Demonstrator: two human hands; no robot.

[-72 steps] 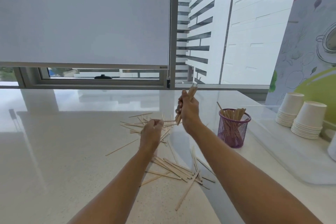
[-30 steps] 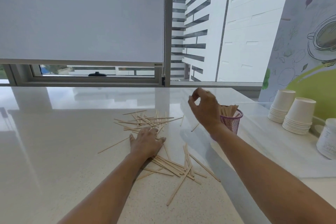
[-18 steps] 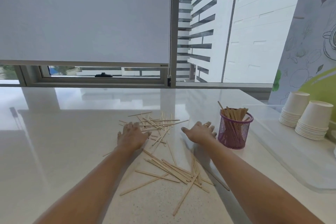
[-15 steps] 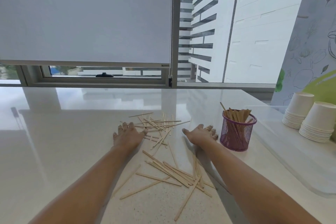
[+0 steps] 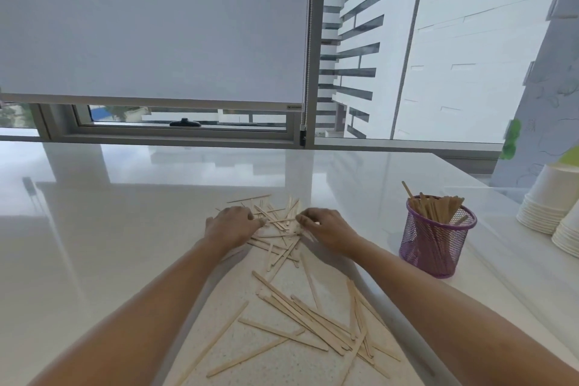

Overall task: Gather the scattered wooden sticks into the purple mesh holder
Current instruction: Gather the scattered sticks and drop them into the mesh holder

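Both bare forearms reach forward and converge: the left forearm [image 5: 150, 307] comes in from 7 o'clock and runs toward 1 o'clock, while the right forearm [image 5: 438, 301] comes in from 4 o'clock and runs toward 10 o'clock. The left hand [image 5: 230, 227] lies palm down with its back up, at 9 o'clock of the right hand [image 5: 326, 227], which is also palm down; both wrists are nearly straight. Each hand's fingers are bent, and the two sets of fingertips point at each other across a narrow gap; whether either hand pinches anything cannot be told.
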